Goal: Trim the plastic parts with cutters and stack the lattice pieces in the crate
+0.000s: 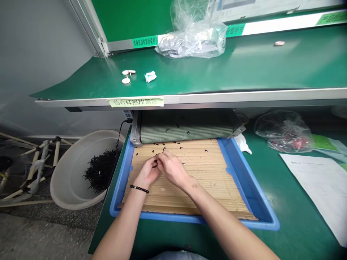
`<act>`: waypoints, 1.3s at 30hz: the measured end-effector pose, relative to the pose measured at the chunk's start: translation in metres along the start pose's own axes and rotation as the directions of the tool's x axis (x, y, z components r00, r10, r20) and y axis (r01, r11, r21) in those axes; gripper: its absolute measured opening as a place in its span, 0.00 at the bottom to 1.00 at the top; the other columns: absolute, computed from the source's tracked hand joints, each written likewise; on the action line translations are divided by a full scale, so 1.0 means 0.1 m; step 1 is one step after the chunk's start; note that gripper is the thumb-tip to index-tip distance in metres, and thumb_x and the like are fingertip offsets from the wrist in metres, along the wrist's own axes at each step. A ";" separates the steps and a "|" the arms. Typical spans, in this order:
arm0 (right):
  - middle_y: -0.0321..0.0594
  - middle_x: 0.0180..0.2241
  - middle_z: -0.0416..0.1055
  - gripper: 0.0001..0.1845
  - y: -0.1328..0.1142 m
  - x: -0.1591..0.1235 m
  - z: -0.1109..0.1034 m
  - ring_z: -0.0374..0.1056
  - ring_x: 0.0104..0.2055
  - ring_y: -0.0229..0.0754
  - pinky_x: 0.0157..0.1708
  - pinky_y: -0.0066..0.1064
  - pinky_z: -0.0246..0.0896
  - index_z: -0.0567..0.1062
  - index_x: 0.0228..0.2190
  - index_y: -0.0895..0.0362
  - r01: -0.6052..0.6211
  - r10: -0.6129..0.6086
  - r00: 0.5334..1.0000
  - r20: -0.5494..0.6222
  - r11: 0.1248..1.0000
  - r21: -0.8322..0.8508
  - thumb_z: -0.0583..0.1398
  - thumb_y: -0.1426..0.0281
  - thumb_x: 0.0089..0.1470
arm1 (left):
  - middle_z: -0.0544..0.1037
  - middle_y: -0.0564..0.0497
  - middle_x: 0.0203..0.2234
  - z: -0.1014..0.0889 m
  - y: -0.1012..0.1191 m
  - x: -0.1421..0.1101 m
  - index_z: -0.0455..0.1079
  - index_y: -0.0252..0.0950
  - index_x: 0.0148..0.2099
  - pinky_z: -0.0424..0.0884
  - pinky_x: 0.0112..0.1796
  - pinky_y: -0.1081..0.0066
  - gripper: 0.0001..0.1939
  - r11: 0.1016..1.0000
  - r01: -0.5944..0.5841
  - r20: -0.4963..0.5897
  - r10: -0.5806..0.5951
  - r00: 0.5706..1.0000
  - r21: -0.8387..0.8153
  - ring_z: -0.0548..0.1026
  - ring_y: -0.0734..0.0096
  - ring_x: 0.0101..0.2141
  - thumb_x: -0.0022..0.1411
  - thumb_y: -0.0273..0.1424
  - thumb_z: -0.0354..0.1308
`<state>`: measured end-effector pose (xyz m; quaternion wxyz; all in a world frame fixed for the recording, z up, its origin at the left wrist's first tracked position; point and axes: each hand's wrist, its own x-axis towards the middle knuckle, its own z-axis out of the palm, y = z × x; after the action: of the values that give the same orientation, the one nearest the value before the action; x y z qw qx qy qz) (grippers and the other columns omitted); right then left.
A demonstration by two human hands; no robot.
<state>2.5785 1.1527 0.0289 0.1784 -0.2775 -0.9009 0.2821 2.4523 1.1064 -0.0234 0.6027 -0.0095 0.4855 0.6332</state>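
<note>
My two hands meet over a slatted bamboo mat (206, 187) lying in a blue plastic tray (251, 187). My left hand (148, 172), with a black beaded bracelet (139, 189) on its wrist, has a small black piece (154, 166) at its fingertips. My right hand (172, 168) presses close against it, its fingertips partly hiding what lies between them. Several small black pieces (164, 148) are scattered on the mat just beyond my hands.
A green roller belt (187, 131) with black pieces on it stands behind the mat. A white basin (67, 173) holding a dark heap sits on the floor left. A green shelf (189, 74) overhangs the belt, and papers (317, 187) and a plastic bag (283, 131) lie right.
</note>
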 end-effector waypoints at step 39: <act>0.48 0.42 0.72 0.14 0.72 0.36 0.33 0.70 0.42 0.43 0.40 0.28 0.61 0.75 0.41 0.58 -0.146 0.237 0.936 0.260 0.934 -0.327 0.52 0.74 0.58 | 0.72 0.49 0.24 -0.09 0.20 0.44 0.65 0.34 0.28 0.58 0.23 0.77 0.09 0.674 -0.266 0.056 0.316 0.947 0.689 0.64 0.78 0.21 0.60 0.32 0.52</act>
<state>2.5631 1.2099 -0.0342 -0.0313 -0.3438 -0.9180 0.1955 2.4199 1.1376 -0.0421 0.4373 0.2708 0.7006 0.4946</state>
